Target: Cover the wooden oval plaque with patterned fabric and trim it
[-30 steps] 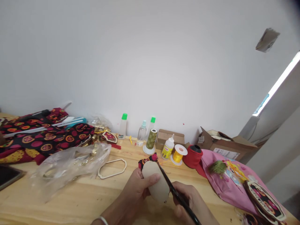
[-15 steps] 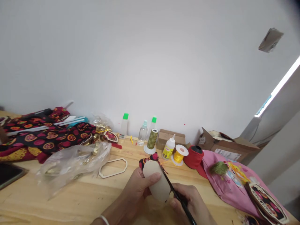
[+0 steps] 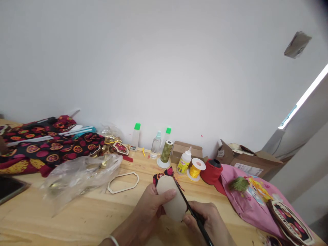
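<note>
A pale oval piece (image 3: 170, 201), seemingly card, is gripped between the thumb and fingers of my left hand (image 3: 153, 201). Dark patterned fabric (image 3: 164, 175) with red and yellow motifs sticks out past its upper edge, and frayed threads show at the right. My right hand (image 3: 205, 215) is closed around a long slim black tool (image 3: 183, 195), whose exact kind I cannot make out. The tool's thin end lies along the oval's right edge, and its other end runs past my palm to the bottom of the view.
Behind my hands stand a glue bottle (image 3: 184, 161), a yellow cord spool (image 3: 195, 169), a green thread cone (image 3: 167, 151) and a red thread cone (image 3: 211, 171). A wooden frame (image 3: 123, 175) and a plastic bag (image 3: 79, 181) lie left. Pink cloth (image 3: 241, 201) is at right.
Both hands, the oval piece and the black tool keep nearly the same position. The view has shifted very slightly.
</note>
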The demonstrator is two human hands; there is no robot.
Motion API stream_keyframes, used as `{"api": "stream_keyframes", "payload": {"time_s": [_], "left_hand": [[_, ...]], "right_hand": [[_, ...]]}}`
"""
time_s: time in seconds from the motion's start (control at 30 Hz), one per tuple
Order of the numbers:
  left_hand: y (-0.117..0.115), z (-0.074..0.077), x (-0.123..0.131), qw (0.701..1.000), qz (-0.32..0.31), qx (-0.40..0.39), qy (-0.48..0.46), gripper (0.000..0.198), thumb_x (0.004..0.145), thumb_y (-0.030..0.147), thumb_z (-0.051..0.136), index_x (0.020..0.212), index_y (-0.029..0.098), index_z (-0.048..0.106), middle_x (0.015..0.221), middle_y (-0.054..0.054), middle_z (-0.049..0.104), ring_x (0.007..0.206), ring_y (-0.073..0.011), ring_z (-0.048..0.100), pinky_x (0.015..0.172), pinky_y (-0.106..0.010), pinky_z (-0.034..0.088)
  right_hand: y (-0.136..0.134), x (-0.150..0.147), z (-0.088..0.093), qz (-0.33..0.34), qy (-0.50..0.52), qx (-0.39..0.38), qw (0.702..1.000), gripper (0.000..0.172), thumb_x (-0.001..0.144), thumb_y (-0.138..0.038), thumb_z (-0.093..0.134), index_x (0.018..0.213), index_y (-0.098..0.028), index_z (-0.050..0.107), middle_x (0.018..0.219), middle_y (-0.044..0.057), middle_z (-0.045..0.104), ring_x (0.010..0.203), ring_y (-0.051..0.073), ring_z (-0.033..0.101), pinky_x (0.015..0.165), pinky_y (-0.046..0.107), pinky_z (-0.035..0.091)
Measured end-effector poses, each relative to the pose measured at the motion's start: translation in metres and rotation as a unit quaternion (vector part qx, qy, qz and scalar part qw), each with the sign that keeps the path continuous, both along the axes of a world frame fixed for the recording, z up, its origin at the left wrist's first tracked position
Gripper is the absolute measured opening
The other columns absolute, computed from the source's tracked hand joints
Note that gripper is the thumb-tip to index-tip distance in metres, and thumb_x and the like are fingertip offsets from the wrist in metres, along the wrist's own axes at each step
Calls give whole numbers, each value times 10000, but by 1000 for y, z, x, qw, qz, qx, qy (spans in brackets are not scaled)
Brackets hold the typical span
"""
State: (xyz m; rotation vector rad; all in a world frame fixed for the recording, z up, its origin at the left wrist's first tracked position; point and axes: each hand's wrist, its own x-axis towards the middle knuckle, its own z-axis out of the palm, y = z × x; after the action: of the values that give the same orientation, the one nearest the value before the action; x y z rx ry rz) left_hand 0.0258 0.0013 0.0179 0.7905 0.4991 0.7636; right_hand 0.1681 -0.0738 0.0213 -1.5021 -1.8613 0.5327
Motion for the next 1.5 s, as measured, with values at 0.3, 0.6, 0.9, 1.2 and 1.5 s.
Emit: {"api": "stream_keyframes", "payload": {"time_s": [0.3,0.6,0.9,1.2,1.5], "left_hand": [[1,-3,-1,1000,-11,5,-6,188,623,234,685,738,107,607,635,-60,654,586,-162,597,563,-275,468],[-1,4,0,1000,22,-1,-17,203,654,287,656,752,119,598,640,-40,631,596,-143,578,570,-254,452],[0,0,-1,1000,9,28,8,239,676,301,635,804,108,578,689,-60,637,606,-145,571,566,-262,442],[-1,-2,-1,1000,-2,16,18,212,659,300,651,744,130,558,620,-28,617,545,-120,557,519,-235,432],[-1,2,-2,999,3,31,27,222,648,298,656,739,114,571,632,-57,650,562,-144,583,526,-249,451]], "right_hand": [[1,-3,-1,-24,-39,33,998,350,793,-406,413,586,-143,518,508,-43,334,444,83,298,408,199,220],[0,-2,0,-29,-59,44,997,327,763,-431,463,682,-136,577,520,-24,435,461,100,359,434,190,284],[-1,-8,1,-10,-6,61,998,413,710,-512,477,819,-134,602,549,-13,479,455,107,352,420,206,273],[0,-6,-5,-57,-34,30,997,312,778,-408,443,616,-149,509,510,-40,367,443,91,326,414,196,245],[-2,-1,-3,-65,-67,51,994,326,756,-439,493,618,-149,547,504,-36,387,452,97,331,433,200,250]]}}
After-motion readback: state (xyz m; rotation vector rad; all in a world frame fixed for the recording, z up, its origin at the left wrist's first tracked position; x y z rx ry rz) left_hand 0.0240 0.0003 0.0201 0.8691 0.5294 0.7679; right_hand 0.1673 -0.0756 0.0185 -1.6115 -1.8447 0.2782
